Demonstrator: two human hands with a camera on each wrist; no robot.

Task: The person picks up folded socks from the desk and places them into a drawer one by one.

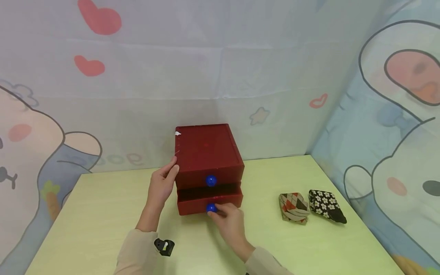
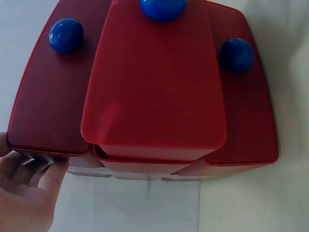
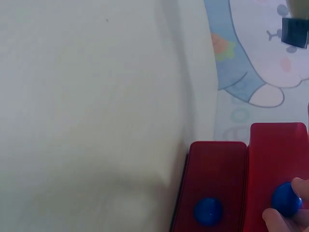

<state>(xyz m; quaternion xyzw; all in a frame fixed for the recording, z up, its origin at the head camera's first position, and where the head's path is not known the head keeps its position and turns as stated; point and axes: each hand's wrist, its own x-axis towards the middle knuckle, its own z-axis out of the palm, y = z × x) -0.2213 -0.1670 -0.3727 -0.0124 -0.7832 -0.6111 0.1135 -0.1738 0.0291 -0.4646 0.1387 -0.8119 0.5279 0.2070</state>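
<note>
A dark red drawer cabinet (image 1: 206,147) stands at the back of the table, each drawer front bearing a round blue knob. Its middle drawer (image 2: 154,82) sticks out partway, while the top drawer (image 2: 55,92) and the bottom drawer (image 2: 244,113) sit flush. My right hand (image 1: 231,221) pinches the middle drawer's blue knob (image 3: 286,199) between thumb and finger. Against the cabinet's left side, near the upper front corner, my left hand (image 1: 160,186) rests with its fingertips touching the side. The bottom drawer is hidden in the head view behind the pulled-out one.
To the right on the pale yellow table (image 1: 264,244) lie a folded argyle sock bundle (image 1: 293,208) and a black bundle with white flowers (image 1: 324,204), side by side. A printed cloth (image 1: 206,76) hangs close behind the cabinet, and another closes off the right side.
</note>
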